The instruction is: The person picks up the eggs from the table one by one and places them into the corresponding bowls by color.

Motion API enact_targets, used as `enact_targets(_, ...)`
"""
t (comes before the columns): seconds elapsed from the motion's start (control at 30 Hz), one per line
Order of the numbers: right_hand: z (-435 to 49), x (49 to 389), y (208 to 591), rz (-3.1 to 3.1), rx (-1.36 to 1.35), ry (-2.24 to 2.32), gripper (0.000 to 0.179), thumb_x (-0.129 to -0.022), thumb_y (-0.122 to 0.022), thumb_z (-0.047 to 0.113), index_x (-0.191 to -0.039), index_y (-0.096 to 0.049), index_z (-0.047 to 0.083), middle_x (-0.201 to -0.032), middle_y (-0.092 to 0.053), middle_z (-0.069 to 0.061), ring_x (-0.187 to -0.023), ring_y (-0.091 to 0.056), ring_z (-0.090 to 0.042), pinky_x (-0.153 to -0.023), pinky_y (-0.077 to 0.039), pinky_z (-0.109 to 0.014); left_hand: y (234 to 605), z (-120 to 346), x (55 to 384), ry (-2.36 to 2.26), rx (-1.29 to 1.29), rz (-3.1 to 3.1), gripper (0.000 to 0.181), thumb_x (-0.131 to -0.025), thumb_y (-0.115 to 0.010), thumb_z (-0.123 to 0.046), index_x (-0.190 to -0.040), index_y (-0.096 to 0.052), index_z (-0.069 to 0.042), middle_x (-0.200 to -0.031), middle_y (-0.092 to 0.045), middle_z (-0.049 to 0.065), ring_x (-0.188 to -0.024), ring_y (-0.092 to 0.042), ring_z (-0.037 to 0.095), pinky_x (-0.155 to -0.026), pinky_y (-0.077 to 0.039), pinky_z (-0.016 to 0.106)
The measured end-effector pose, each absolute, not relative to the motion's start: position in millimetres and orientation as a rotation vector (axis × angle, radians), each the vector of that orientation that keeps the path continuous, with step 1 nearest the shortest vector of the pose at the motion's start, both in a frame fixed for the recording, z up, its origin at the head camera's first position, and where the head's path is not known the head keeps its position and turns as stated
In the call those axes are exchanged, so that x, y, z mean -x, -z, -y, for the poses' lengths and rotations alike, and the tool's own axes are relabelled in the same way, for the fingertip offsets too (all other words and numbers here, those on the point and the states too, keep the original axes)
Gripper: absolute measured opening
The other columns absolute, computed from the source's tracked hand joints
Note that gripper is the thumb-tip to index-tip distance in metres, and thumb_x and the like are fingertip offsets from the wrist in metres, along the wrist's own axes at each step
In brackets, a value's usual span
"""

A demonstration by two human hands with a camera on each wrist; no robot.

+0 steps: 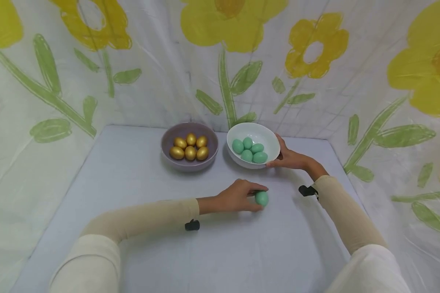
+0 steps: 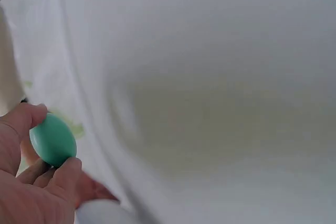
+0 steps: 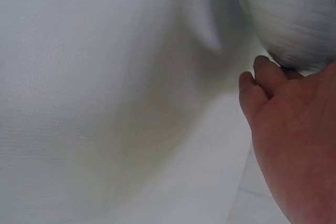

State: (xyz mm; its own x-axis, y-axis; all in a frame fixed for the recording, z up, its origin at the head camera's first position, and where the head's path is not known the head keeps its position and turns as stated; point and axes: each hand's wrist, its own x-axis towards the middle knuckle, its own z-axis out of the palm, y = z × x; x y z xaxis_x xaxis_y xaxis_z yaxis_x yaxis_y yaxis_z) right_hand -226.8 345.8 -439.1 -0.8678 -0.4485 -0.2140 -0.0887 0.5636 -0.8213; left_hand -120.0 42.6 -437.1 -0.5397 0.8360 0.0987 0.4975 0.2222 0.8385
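Between thumb and fingertips, my left hand (image 1: 238, 196) pinches a mint-green egg (image 1: 262, 198) above the table, in front of the white bowl. The left wrist view shows that egg (image 2: 53, 140) up close, with the thumb and fingers on its sides. The white bowl (image 1: 234, 159) holds several more green eggs (image 1: 247, 155). My right hand (image 1: 291, 158) grips this bowl at its right side, thumb toward the front. In the right wrist view, the curled fingers (image 3: 270, 77) lie against the underside of the bowl (image 3: 294, 14).
Left of the white bowl stands a mauve bowl (image 1: 188, 166) with several golden eggs (image 1: 190, 153). Both bowls are near the back edge of the pale table (image 1: 220, 256). A curtain (image 1: 161, 81) printed with yellow flowers hangs behind and along the sides.
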Motion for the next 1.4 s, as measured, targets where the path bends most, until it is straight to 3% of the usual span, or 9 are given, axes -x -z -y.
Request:
enact_targets(0.23, -347, 228, 442, -2.353, 0.487, 1.266, 0.122, -0.097, -0.08, 0.022, -0.165, 0.02, 0.035, -0.171, -0.001, -0.002, -0.151, -0.031, -0.029, -0.12, -0.034, -0.049, 387, -39, 159, -1.341, -1.284, -2.194, 0.056, -0.091, -0.083, -0.012, -0.143, -0.065, -0.005, -0.145, -0.064, 0.01, -0.133, -0.061, 0.015, -0.108, -0.049, 0.024)
enact_targets(0.47, -347, 228, 441, -2.364, 0.455, 1.244, 0.121, -0.097, -0.08, 0.026, -0.165, 0.02, 0.036, -0.171, -0.001, 0.001, -0.151, -0.031, -0.026, -0.118, -0.036, -0.048, 361, -30, 215, -1.038, -1.371, -2.519, 0.054, -0.092, -0.082, -0.017, -0.142, -0.066, -0.005, -0.133, -0.073, 0.007, -0.109, -0.067, 0.013, -0.099, -0.053, 0.03)
enact_targets(0.63, -347, 227, 440, -2.384, 0.418, 1.231, 0.124, -0.095, -0.082, 0.029, -0.165, 0.021, 0.033, -0.172, 0.003, -0.003, -0.152, -0.027, -0.03, -0.121, -0.03, -0.053, 363, -28, 249, -0.71, -1.259, -2.609, 0.059, -0.095, -0.08, -0.016, -0.148, -0.059, -0.002, -0.144, -0.065, 0.011, -0.126, -0.063, 0.021, -0.107, -0.05, 0.034)
enact_targets(0.73, -346, 225, 438, -2.383, 0.422, 1.229, 0.125, -0.095, -0.082, 0.029, -0.165, 0.021, 0.031, -0.172, 0.007, -0.006, -0.153, -0.024, -0.034, -0.123, -0.028, -0.056, 369, -30, 262, -0.594, -1.196, -2.637, 0.057, -0.093, -0.081, -0.016, -0.143, -0.063, 0.002, -0.141, -0.067, 0.013, -0.124, -0.063, 0.025, -0.105, -0.051, 0.036)
enact_targets(0.87, -344, 223, 437, -2.384, 0.434, 1.236, 0.125, -0.095, -0.082, 0.029, -0.165, 0.021, 0.03, -0.172, 0.007, -0.007, -0.154, -0.024, -0.034, -0.123, -0.027, -0.056, 374, -36, 272, -0.489, -1.171, -2.681, 0.041, -0.086, -0.085, -0.013, -0.122, -0.073, 0.003, -0.113, -0.073, 0.011, -0.098, -0.062, 0.022, -0.086, -0.053, 0.033)
enact_targets(0.97, -344, 223, 438, -2.385, 0.435, 1.238, 0.124, -0.095, -0.082, 0.029, -0.165, 0.02, 0.031, -0.172, 0.004, -0.007, -0.153, -0.026, -0.033, -0.123, -0.028, -0.055, 376, -43, 273, -0.415, -1.136, -2.711, 0.033, -0.084, -0.086, -0.011, -0.11, -0.072, 0.001, -0.1, -0.068, 0.008, -0.089, -0.055, 0.021, -0.078, -0.05, 0.033)
enact_targets(1.1, -344, 224, 439, -2.381, 0.437, 1.217, 0.125, -0.095, -0.082, 0.03, -0.164, 0.022, 0.031, -0.172, 0.005, -0.008, -0.153, -0.025, -0.033, -0.122, -0.028, -0.054, 374, -52, 268, -0.319, -1.059, -2.725, 0.034, -0.083, -0.086, -0.005, -0.111, -0.066, -0.001, -0.104, -0.065, 0.01, -0.093, -0.056, 0.023, -0.081, -0.053, 0.036)
enact_targets(1.4, -347, 225, 438, -2.393, 0.447, 1.225, 0.124, -0.095, -0.082, 0.028, -0.165, 0.02, 0.031, -0.172, 0.002, -0.005, -0.152, -0.025, -0.031, -0.121, -0.029, -0.053, 379, -74, 260, -0.081, -0.937, -2.762, 0.033, -0.096, -0.076, -0.005, -0.127, -0.064, -0.005, -0.123, -0.066, 0.013, -0.106, -0.063, 0.026, -0.091, -0.058, 0.039)
